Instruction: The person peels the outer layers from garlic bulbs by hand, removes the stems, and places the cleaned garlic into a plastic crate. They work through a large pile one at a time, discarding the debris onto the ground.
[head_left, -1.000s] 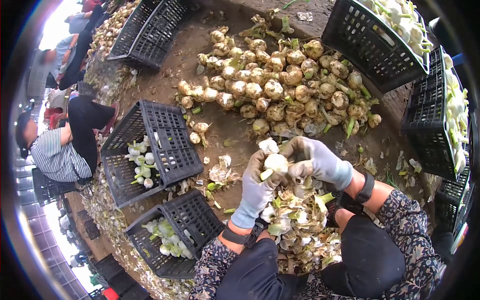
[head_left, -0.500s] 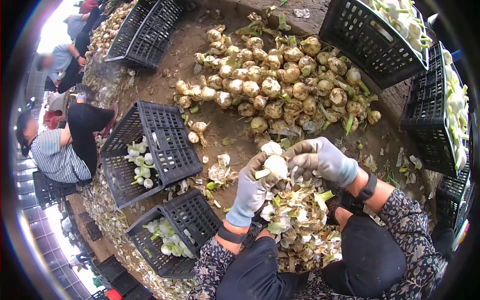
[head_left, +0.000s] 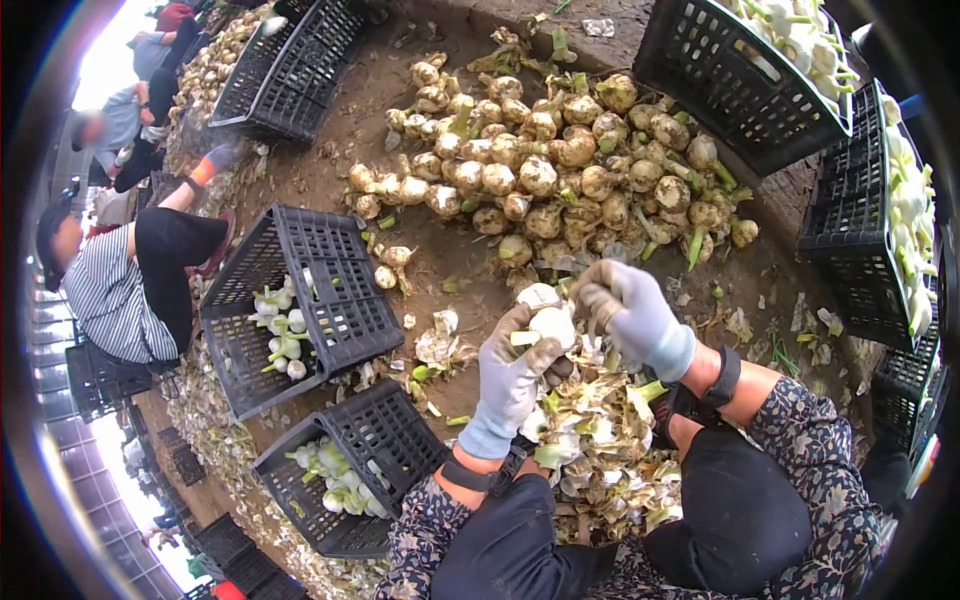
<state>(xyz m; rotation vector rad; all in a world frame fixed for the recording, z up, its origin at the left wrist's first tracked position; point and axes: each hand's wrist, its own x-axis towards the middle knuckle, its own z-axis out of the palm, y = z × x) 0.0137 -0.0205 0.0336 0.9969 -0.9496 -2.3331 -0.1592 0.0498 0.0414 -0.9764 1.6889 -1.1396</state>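
A pale peeled garlic bulb (head_left: 552, 327) with a short cut stem sits in my left hand (head_left: 512, 368), the gloved fingers and thumb closed around it. Just beyond those fingertips shows a second white bulb (head_left: 538, 296). My right hand (head_left: 632, 312), also gloved, is right beside the held bulb, its fingers curled in; I cannot tell what, if anything, is pinched in them. Below both hands, between my knees, lies a heap of garlic skins and stem scraps (head_left: 600, 425).
Ahead lies a pile of soil-stained garlic bulbs (head_left: 540, 175). To the left, two tilted black crates (head_left: 345, 285) (head_left: 385, 435) hold trimmed bulbs. Filled crates (head_left: 735, 95) (head_left: 850, 200) stand at the right. A co-worker in a striped shirt (head_left: 120, 295) sits at the far left.
My right hand has shifted slightly up and right, off the bulb, its fingers curling. My left hand keeps hold of the bulb. The striped-shirted co-worker's gloved hand now reaches out.
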